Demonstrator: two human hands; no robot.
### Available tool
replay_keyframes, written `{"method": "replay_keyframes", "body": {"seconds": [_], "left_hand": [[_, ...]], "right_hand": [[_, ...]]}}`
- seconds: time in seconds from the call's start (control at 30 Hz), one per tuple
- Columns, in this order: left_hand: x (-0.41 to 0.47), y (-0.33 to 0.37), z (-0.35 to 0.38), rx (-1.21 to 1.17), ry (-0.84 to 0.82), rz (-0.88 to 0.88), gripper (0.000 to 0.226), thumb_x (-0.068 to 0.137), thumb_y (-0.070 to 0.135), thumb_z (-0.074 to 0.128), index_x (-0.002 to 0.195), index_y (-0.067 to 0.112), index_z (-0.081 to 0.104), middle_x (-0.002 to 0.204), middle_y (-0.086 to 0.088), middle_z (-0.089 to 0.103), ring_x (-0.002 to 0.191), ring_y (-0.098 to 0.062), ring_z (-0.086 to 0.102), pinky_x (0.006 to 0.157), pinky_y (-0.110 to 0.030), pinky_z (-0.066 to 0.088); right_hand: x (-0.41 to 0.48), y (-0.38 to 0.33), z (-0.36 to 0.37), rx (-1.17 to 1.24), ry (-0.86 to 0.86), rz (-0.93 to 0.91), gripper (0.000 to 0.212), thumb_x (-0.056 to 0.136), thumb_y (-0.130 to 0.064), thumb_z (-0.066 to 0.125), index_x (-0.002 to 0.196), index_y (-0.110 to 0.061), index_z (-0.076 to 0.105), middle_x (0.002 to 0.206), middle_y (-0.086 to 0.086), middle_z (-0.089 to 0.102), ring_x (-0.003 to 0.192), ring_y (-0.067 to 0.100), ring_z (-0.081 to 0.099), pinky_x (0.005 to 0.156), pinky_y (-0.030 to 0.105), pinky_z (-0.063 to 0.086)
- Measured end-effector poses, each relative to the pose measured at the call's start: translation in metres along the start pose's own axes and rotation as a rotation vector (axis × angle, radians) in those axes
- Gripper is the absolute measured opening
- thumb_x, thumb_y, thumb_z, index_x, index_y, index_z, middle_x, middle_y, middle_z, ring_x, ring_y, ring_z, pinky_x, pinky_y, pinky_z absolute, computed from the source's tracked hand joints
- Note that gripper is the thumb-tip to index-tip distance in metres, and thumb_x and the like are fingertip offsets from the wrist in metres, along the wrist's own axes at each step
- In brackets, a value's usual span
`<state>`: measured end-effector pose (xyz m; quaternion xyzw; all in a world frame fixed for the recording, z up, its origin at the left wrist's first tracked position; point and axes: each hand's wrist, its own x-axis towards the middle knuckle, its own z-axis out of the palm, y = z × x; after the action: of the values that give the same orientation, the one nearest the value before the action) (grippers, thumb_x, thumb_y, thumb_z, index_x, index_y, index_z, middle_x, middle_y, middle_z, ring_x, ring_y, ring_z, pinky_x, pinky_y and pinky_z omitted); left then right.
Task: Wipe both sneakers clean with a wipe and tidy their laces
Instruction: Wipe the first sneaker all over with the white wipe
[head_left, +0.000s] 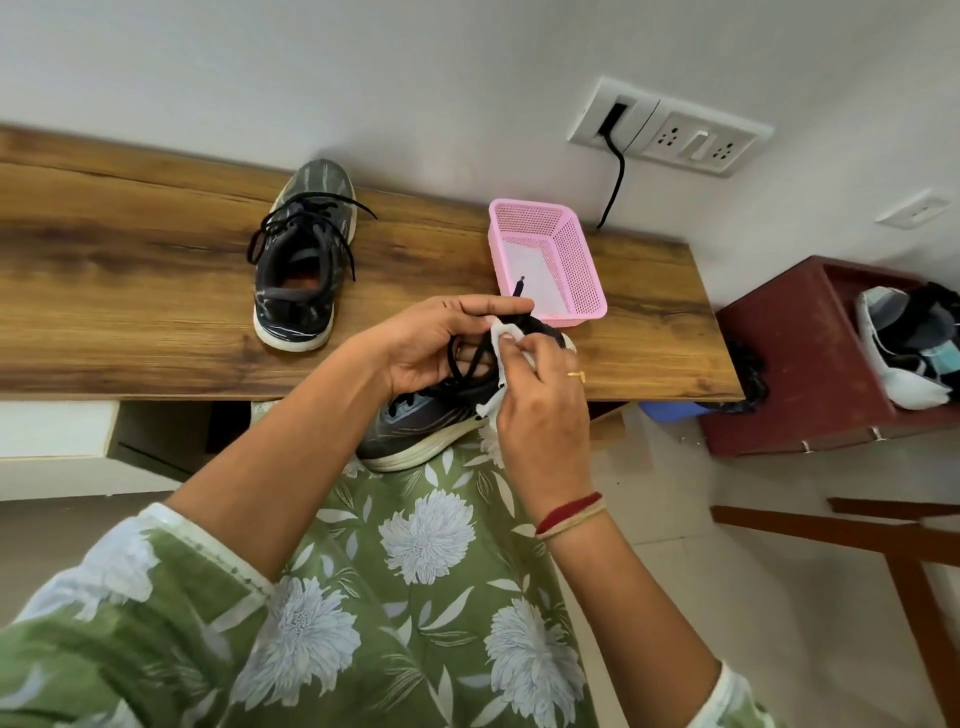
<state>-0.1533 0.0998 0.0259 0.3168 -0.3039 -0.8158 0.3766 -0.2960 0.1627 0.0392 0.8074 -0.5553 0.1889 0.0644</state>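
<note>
The near sneaker (415, 428) sits propped at the desk (130, 286) edge, left hand (431, 348) pinching its black lace (453, 364) taut, right hand (540, 415) pinching the wipe (501, 335) on it; next, likely draw the wipe along.

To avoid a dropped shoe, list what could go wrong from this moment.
1. The near sneaker sits on the lap at the table edge, with the left hand on its lace; a hard pull could tip it to the floor.
2. The right hand pinches the wipe against the lace; the thin wipe might slip or tear.
3. The far sneaker has loose laces trailing on the table, which could snag.
</note>
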Motion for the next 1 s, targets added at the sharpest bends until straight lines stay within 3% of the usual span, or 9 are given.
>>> {"method": "replay_keyframes", "body": {"seconds": [0.17, 0.23, 0.3, 0.37, 0.5, 0.6, 0.73, 0.83, 1.0], "left_hand": [[0.003, -0.003, 0.001, 0.018, -0.023, 0.0, 0.039, 0.097, -0.001, 0.035, 0.122, 0.011, 0.062, 0.122, -0.015, 0.064, 0.104, -0.022, 0.062, 0.089, -0.031, 0.045], [0.002, -0.001, 0.0, -0.012, -0.025, 0.016, 0.039, 0.097, -0.002, 0.034, 0.124, 0.009, 0.06, 0.12, -0.015, 0.065, 0.095, -0.018, 0.066, 0.088, -0.028, 0.049], [0.0, 0.003, -0.002, -0.037, -0.024, 0.014, 0.038, 0.098, -0.001, 0.033, 0.123, 0.01, 0.059, 0.099, -0.007, 0.071, 0.071, -0.01, 0.066, 0.069, -0.02, 0.055], [-0.002, 0.005, -0.003, -0.027, -0.009, 0.01, 0.037, 0.098, 0.0, 0.034, 0.12, 0.013, 0.062, 0.08, -0.002, 0.066, 0.056, -0.006, 0.057, 0.055, -0.018, 0.052], [-0.002, 0.0, -0.002, -0.026, 0.019, 0.01, 0.04, 0.098, 0.002, 0.036, 0.11, 0.016, 0.071, 0.09, -0.008, 0.06, 0.066, -0.012, 0.05, 0.057, -0.018, 0.052], [-0.002, -0.002, -0.001, -0.051, 0.036, 0.008, 0.039, 0.098, -0.001, 0.034, 0.114, 0.013, 0.067, 0.099, -0.007, 0.07, 0.072, -0.012, 0.065, 0.066, -0.022, 0.056], [-0.001, -0.002, 0.002, -0.034, 0.009, 0.021, 0.039, 0.097, -0.002, 0.033, 0.121, 0.01, 0.061, 0.116, -0.013, 0.067, 0.088, -0.016, 0.067, 0.084, -0.028, 0.052], [-0.003, 0.002, -0.001, -0.026, 0.014, 0.019, 0.038, 0.098, 0.0, 0.033, 0.119, 0.012, 0.064, 0.095, -0.008, 0.067, 0.063, -0.009, 0.062, 0.059, -0.018, 0.055], [-0.003, -0.003, -0.001, -0.017, 0.028, 0.015, 0.041, 0.099, 0.002, 0.034, 0.11, 0.016, 0.071, 0.099, -0.014, 0.052, 0.071, -0.015, 0.043, 0.057, -0.017, 0.052]], "right_hand": [[-0.016, -0.001, -0.006, 0.099, -0.04, -0.076, 0.027, 0.081, 0.004, 0.056, 0.106, -0.002, 0.065, 0.096, 0.009, 0.056, 0.082, 0.023, 0.053, 0.067, 0.033, 0.051], [-0.011, -0.001, -0.018, 0.4, -0.026, 0.055, 0.03, 0.077, 0.004, 0.049, 0.1, -0.005, 0.066, 0.097, 0.005, 0.054, 0.084, 0.017, 0.053, 0.069, 0.028, 0.046], [0.0, 0.001, -0.026, 0.525, 0.09, 0.175, 0.033, 0.077, 0.001, 0.044, 0.099, -0.007, 0.067, 0.099, 0.004, 0.053, 0.085, 0.014, 0.052, 0.072, 0.025, 0.043], [0.011, 0.001, -0.021, 0.417, 0.131, 0.163, 0.035, 0.076, 0.004, 0.049, 0.105, -0.006, 0.066, 0.099, 0.007, 0.053, 0.09, 0.019, 0.053, 0.079, 0.028, 0.044], [0.013, -0.003, -0.005, 0.069, 0.028, 0.004, 0.025, 0.085, -0.001, 0.054, 0.108, -0.002, 0.065, 0.092, 0.011, 0.056, 0.082, 0.024, 0.053, 0.068, 0.031, 0.044], [0.003, -0.006, -0.004, -0.068, 0.003, -0.1, 0.023, 0.087, 0.0, 0.049, 0.104, 0.0, 0.064, 0.089, 0.01, 0.057, 0.076, 0.023, 0.052, 0.059, 0.032, 0.048], [-0.005, -0.004, -0.018, 0.174, -0.075, -0.092, 0.029, 0.078, 0.004, 0.045, 0.098, -0.004, 0.065, 0.093, 0.007, 0.055, 0.082, 0.019, 0.051, 0.069, 0.028, 0.046], [0.009, 0.005, -0.027, 0.398, 0.086, 0.154, 0.035, 0.074, 0.006, 0.048, 0.101, -0.008, 0.067, 0.098, 0.004, 0.052, 0.088, 0.014, 0.05, 0.077, 0.022, 0.04], [0.016, -0.003, -0.012, 0.083, -0.002, 0.03, 0.03, 0.077, -0.001, 0.049, 0.102, -0.004, 0.066, 0.091, 0.01, 0.056, 0.081, 0.024, 0.054, 0.066, 0.03, 0.043]]}}
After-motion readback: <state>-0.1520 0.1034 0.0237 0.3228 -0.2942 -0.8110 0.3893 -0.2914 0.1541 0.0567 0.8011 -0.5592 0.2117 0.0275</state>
